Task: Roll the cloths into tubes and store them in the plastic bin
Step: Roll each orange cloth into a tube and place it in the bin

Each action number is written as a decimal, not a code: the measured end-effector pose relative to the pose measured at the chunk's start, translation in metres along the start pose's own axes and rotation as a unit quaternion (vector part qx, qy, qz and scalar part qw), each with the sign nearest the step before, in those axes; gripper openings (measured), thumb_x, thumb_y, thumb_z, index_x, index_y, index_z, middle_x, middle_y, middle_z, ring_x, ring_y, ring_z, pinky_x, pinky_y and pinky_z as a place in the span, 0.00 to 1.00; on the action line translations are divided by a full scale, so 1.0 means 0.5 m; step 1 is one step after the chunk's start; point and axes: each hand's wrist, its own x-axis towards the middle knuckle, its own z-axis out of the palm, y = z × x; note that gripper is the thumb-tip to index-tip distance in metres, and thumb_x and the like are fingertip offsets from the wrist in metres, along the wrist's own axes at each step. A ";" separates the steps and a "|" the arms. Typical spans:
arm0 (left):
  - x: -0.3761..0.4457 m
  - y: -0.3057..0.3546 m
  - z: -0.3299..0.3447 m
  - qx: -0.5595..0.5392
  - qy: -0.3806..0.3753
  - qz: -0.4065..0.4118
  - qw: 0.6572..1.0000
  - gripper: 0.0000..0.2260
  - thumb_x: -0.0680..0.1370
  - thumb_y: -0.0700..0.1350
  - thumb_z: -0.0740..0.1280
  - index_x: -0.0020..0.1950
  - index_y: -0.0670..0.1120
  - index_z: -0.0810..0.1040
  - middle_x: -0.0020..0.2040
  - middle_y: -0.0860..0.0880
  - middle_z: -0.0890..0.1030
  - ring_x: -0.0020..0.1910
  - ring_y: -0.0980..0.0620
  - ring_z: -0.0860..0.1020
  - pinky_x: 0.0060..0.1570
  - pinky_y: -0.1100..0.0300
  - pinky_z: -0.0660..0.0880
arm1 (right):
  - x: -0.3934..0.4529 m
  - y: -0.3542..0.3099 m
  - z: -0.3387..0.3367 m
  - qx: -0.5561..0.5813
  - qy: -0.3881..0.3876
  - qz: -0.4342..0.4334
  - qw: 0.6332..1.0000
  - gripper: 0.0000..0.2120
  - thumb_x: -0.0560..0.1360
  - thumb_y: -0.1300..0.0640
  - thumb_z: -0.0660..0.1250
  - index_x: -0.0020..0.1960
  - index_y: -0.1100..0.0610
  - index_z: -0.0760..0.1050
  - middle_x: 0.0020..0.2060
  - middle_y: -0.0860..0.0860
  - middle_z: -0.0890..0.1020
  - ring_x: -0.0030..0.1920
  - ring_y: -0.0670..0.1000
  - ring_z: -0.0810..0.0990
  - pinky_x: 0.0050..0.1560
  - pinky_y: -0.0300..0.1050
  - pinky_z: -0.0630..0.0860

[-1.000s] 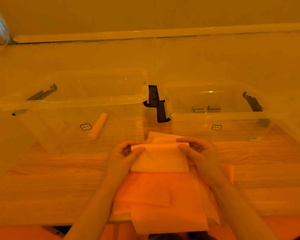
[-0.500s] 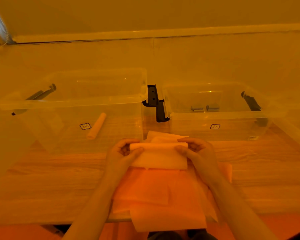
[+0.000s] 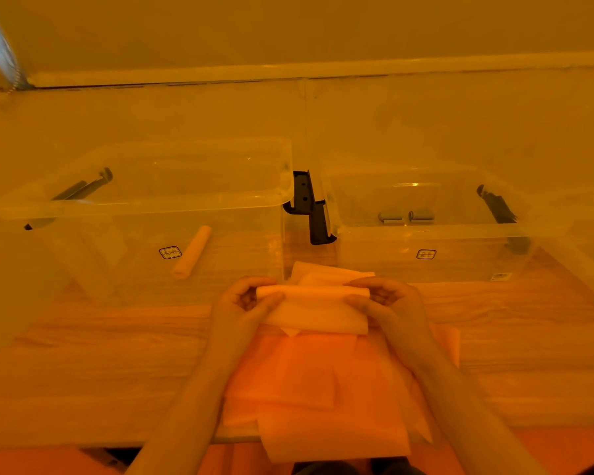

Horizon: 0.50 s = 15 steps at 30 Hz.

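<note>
— So, what does the room look like?

— Everything is washed in amber light. A pale wood-grain worktop [image 3: 83, 354] runs up to a plain wall with a light rail along it.

— Any writing?

— Each clear bin carries a small dark-bordered label, too blurred to read.

— What's inside them?

— One rolled cloth tube [image 3: 191, 252] lies in the left plastic bin [image 3: 144, 207]. The right bin [image 3: 426, 231] holds two small grey cylinders [image 3: 406, 217]. Dark latch handles hang at the bins' ends.

— And the hands?

— Both hover just in front of the bins. The left hand [image 3: 244, 303] and right hand [image 3: 388, 301] have their fingers curled round the two ends of a pale cloth [image 3: 314, 308], partly rolled, its loose end hanging over a stack of orange cloths [image 3: 309, 382] at the worktop's near edge.
</note>
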 end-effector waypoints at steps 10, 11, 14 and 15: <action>-0.002 0.001 0.002 -0.009 0.001 -0.002 1.000 0.10 0.72 0.38 0.71 0.47 0.52 0.79 0.48 0.53 0.81 0.46 0.60 0.79 0.41 0.69 0.77 | -0.001 -0.002 0.000 0.001 0.016 -0.004 1.000 0.07 0.70 0.63 0.73 0.48 0.58 0.82 0.46 0.52 0.85 0.47 0.48 0.83 0.40 0.40 0.80; -0.002 0.002 0.002 -0.005 0.001 -0.004 1.000 0.09 0.72 0.38 0.71 0.47 0.52 0.79 0.48 0.53 0.81 0.46 0.59 0.79 0.40 0.70 0.76 | -0.001 -0.002 0.000 0.004 0.011 -0.003 1.000 0.10 0.69 0.64 0.74 0.49 0.57 0.82 0.47 0.52 0.85 0.48 0.48 0.83 0.43 0.42 0.81; -0.002 0.003 0.002 0.010 0.005 -0.007 1.000 0.09 0.73 0.40 0.71 0.47 0.53 0.79 0.47 0.53 0.81 0.46 0.58 0.79 0.39 0.69 0.76 | 0.000 -0.003 -0.001 0.008 0.000 -0.001 1.000 0.13 0.67 0.66 0.74 0.50 0.57 0.82 0.49 0.52 0.84 0.49 0.49 0.83 0.45 0.43 0.81; -0.002 0.004 0.002 0.009 0.005 -0.007 1.000 0.09 0.73 0.39 0.71 0.47 0.54 0.79 0.47 0.53 0.81 0.46 0.58 0.79 0.39 0.70 0.76 | -0.001 -0.004 0.000 0.004 0.003 -0.002 1.000 0.12 0.67 0.66 0.74 0.50 0.58 0.82 0.49 0.52 0.84 0.49 0.48 0.83 0.45 0.44 0.81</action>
